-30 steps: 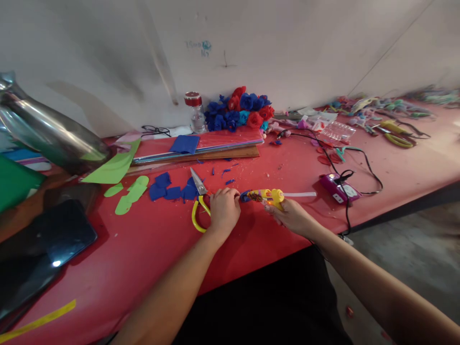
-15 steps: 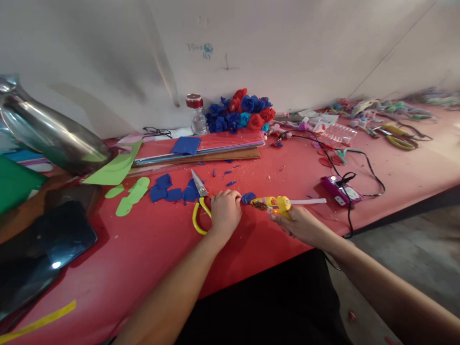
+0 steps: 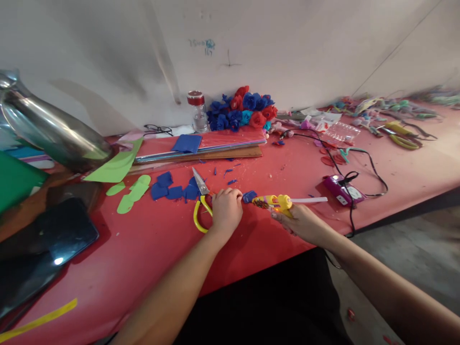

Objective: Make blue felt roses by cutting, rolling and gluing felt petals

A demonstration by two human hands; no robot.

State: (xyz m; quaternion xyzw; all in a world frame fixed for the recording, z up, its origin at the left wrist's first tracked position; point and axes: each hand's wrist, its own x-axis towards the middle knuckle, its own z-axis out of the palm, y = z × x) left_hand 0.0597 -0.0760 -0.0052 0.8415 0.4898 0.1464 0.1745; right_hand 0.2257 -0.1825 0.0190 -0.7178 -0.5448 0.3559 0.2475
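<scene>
My left hand (image 3: 227,208) is closed, its fingertips pinching a small dark blue petal-like piece (image 3: 248,196). In my right hand (image 3: 304,221) is a yellow hot glue gun (image 3: 276,202), with a white glue stick (image 3: 309,200) sticking out of its back. The gun's nozzle points left and meets or nearly meets the blue piece; an orange light glows on its body. Yellow-handled scissors (image 3: 201,206) lie just left of my left hand, which partly hides them. Beyond them rest several cut blue pieces (image 3: 175,192).
Light green cutouts (image 3: 133,191) lie at left beside a steel jug (image 3: 61,129) and a dark phone-like slab (image 3: 72,230). Red and blue flowers (image 3: 233,115) and a jar (image 3: 199,112) stand at the wall. A purple power box (image 3: 343,190) with black cords sits at right.
The view has shifted very slightly. Both hands, the blue piece and the glue gun keep nearly the same positions.
</scene>
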